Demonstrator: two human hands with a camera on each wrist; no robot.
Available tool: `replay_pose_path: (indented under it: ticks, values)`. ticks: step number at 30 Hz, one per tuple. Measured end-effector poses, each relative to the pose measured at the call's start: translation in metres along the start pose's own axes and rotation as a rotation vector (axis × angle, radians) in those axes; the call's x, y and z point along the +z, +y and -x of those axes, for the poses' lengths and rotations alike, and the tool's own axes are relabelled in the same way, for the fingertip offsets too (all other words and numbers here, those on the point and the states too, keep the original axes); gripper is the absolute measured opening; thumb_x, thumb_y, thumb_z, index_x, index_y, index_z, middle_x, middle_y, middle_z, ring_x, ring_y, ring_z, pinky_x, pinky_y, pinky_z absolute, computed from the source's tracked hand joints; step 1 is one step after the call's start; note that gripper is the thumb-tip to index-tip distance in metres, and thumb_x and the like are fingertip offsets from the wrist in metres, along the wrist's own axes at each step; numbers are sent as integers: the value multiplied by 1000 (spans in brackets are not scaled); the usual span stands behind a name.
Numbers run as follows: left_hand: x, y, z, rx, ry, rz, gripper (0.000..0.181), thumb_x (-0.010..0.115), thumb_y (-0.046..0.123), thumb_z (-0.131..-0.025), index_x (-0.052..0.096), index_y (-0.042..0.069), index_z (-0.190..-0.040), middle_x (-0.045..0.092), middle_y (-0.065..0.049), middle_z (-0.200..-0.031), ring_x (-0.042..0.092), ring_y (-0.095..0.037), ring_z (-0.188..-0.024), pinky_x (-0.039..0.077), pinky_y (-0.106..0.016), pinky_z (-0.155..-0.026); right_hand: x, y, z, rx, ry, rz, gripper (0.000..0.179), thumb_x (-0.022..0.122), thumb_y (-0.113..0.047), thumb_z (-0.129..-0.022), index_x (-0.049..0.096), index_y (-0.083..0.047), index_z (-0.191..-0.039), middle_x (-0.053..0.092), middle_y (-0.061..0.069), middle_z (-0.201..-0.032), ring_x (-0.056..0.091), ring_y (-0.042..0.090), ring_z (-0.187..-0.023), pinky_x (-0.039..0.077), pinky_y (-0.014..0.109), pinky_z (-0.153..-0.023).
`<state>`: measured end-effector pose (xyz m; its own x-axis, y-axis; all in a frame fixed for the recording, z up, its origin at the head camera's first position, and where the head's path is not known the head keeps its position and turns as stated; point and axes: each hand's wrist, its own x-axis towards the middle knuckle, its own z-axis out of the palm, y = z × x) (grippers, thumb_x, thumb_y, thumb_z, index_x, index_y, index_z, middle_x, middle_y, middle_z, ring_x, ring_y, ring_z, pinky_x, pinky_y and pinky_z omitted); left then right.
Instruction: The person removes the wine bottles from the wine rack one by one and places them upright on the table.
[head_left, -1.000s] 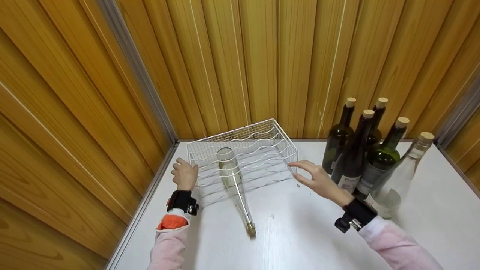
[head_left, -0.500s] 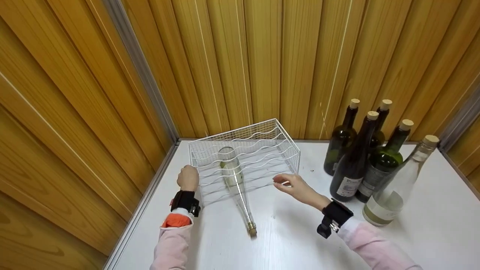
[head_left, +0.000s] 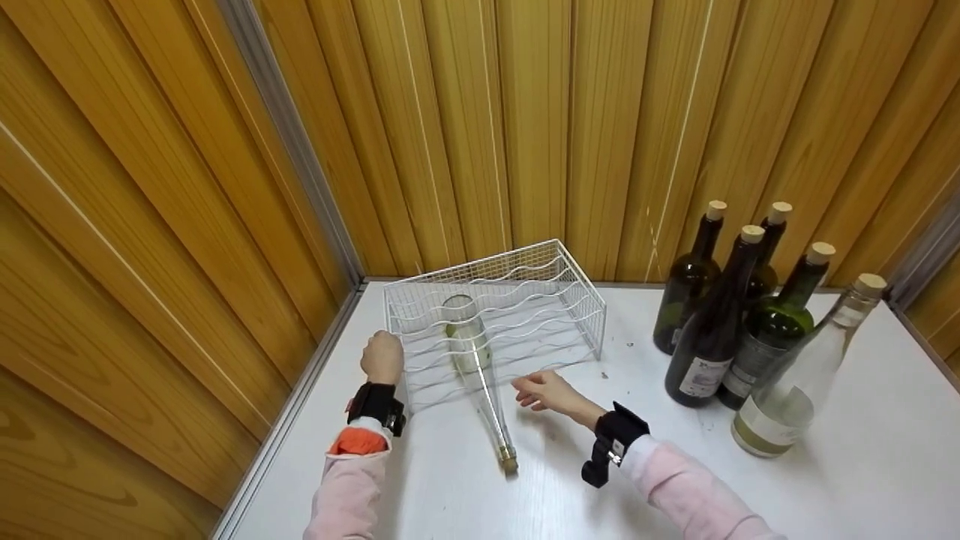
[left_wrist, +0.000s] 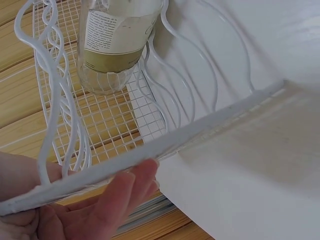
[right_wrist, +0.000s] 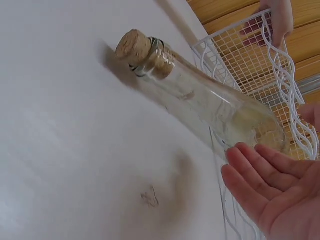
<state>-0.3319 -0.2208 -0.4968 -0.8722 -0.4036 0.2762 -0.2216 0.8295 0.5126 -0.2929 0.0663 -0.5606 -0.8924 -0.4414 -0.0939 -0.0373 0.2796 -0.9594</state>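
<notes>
A white wire wine rack (head_left: 501, 309) with wavy bars stands on the table. In it lies a clear glass bottle (head_left: 493, 409) with a cork, its neck sticking out towards me. My left hand (head_left: 382, 358) grips the rack's left side; the left wrist view shows its fingers (left_wrist: 118, 197) curled at the frame's edge. To the right of the bottle hovers my right hand (head_left: 551, 391). Its palm is turned towards the glass in the right wrist view, fingers (right_wrist: 250, 172) extended and nothing held. Whether the fingertips touch the bottle I cannot tell.
At the right stand several corked bottles: dark ones such as the labelled bottle (head_left: 709, 352), a green bottle (head_left: 780, 319), and a clear bottle (head_left: 784, 405) nearest me. Wood-panelled walls (head_left: 510, 135) close off the back and left of the white table (head_left: 450, 499).
My right hand has left the rack's right side and come left and towards me, near the bottle. My left hand has closed at the rack's left side. The bottle stays in place.
</notes>
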Motion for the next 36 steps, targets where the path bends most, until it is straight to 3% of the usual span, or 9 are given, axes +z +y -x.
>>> replay_pose_path:
  ticks: [5,9,14,18,23,27,32,36]
  values:
    - [1,-1,0,-3,-2,-6,29,44,2,-99,63,-16,-88,68,-35,-91,69,-50,-85,58,-60,-71,19,6,-5,149,42,-110,52,54,-29,-104,56,21,-121,70,31,-109,75,33,-93,61,35,-78]
    - [1,-2,0,-3,13,-20,28,44,2,-99,63,-17,-89,68,-35,-91,69,-51,-84,57,-60,-71,34,8,-7,212,81,-155,52,62,-30,-101,56,18,-120,72,25,-102,76,28,-84,60,29,-69]
    - [0,-1,2,26,64,-22,27,45,1,-98,62,-16,-86,68,-35,-87,69,-51,-81,58,-60,-68,54,6,-9,206,95,-116,44,70,-30,-95,62,12,-107,69,10,-86,65,12,-63,53,21,-57]
    - [0,0,4,53,82,-30,27,45,1,-97,62,-16,-84,68,-34,-83,70,-50,-78,58,-59,-66,68,5,-12,184,126,-56,34,73,-28,-92,65,6,-94,61,2,-71,57,8,-56,48,20,-53]
    - [1,0,3,54,64,-30,28,46,1,-97,63,-16,-83,68,-34,-84,70,-51,-80,58,-59,-67,81,7,-16,199,128,-160,24,71,-19,-90,56,-6,-76,54,0,-57,59,9,-46,45,18,-45]
    - [1,0,2,44,42,-18,29,47,2,-97,64,-16,-83,69,-34,-86,70,-50,-82,58,-59,-68,88,9,-19,199,137,-217,23,67,-11,-89,49,-8,-77,49,1,-56,52,8,-40,42,17,-41]
    - [0,0,2,65,31,-21,28,48,3,-98,64,-15,-83,69,-33,-86,70,-50,-82,58,-59,-68,95,12,-20,189,206,-244,17,61,-7,-88,46,-5,-81,46,0,-58,43,6,-40,38,16,-40]
    - [1,-1,2,67,30,-5,29,47,2,-98,64,-15,-83,68,-34,-86,69,-51,-83,58,-59,-69,96,15,-21,200,197,-317,13,56,-4,-87,44,-7,-82,46,0,-54,43,6,-39,39,17,-39]
